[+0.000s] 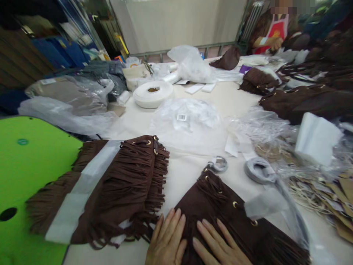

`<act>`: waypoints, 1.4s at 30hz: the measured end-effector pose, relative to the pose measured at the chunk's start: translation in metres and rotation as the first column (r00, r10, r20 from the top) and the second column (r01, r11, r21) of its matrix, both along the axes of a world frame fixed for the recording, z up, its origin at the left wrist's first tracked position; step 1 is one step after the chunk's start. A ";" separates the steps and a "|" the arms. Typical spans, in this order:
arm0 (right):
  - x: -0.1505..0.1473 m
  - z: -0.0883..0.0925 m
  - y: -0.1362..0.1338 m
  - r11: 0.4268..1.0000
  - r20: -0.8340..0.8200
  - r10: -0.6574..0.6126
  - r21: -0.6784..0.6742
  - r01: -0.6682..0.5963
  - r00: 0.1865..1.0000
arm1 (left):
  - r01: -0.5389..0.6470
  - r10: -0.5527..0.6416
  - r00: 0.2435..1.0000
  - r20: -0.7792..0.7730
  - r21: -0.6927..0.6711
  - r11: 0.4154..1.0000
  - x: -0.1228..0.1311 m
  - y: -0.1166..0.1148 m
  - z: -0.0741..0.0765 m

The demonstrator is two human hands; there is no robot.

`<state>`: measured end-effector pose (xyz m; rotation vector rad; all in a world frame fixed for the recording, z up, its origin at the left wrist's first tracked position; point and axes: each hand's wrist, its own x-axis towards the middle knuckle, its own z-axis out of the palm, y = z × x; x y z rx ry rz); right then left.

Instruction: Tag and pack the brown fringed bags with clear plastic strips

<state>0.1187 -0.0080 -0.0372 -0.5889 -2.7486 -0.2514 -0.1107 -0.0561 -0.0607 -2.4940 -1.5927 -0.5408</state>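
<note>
The left hand [167, 239] and the right hand [217, 244] lie side by side at the near edge of the counter [187, 180]. Both are spread flat, palms down and fingers straight, and they grip nothing. The right hand rests wholly on a dark brown fringed bag [220, 198]. The left hand sits at that bag's left edge, partly on the suede and partly over the pale counter top. The bag lies flat and slants from the hands up toward the middle of the counter.

From where I stand, the counter is the biggest thing here, pale and cluttered from end to end. A bright green board [30, 173] with round holes covers its left end. Along the far right lies a heap of brown bags [306, 99], and beyond it, at the far corner, a person in a red apron [278, 29] is at work.

Just right of the green board lies a second fringed piece [132, 176] with a pale paper band [82, 184] across it, its fringe ending near the left hand. Past the middle of the counter sits a crumpled clear plastic bag [193, 125], and behind that a flat white roll of tape [153, 94]. To the right is a white stack of sheets [317, 138].

A grey wrapped strap [260, 171] loops just beside the bag's far end. A metal ring [219, 164] lies at the bag's top corner. Small brass eyelets [235, 204] dot the suede, and a barcode sticker [181, 117] shows on the plastic.
</note>
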 end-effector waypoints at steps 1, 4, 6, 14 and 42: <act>0.000 -0.005 -0.004 1.000 -0.007 -0.006 0.004 0.006 1.000 | -0.007 0.007 1.000 0.022 -0.026 1.000 0.001 0.004 0.013; 0.000 -0.004 -0.008 0.999 -0.026 0.012 -0.047 -0.014 1.000 | -0.093 0.113 0.972 0.204 -0.107 0.990 0.014 0.024 0.077; 0.000 0.001 -0.011 0.991 -0.032 -0.005 -0.131 0.001 0.999 | -0.061 0.095 0.934 0.343 -0.110 0.992 0.029 0.041 0.119; 0.003 -0.005 -0.017 0.938 -0.075 -0.007 -0.347 -0.019 0.997 | 0.015 0.018 0.990 0.140 -0.234 0.972 0.040 0.071 0.041; 0.006 0.007 -0.013 0.865 -0.088 -0.005 -0.500 -0.039 0.996 | 0.089 -0.078 0.996 0.045 -0.347 0.934 0.044 0.083 0.052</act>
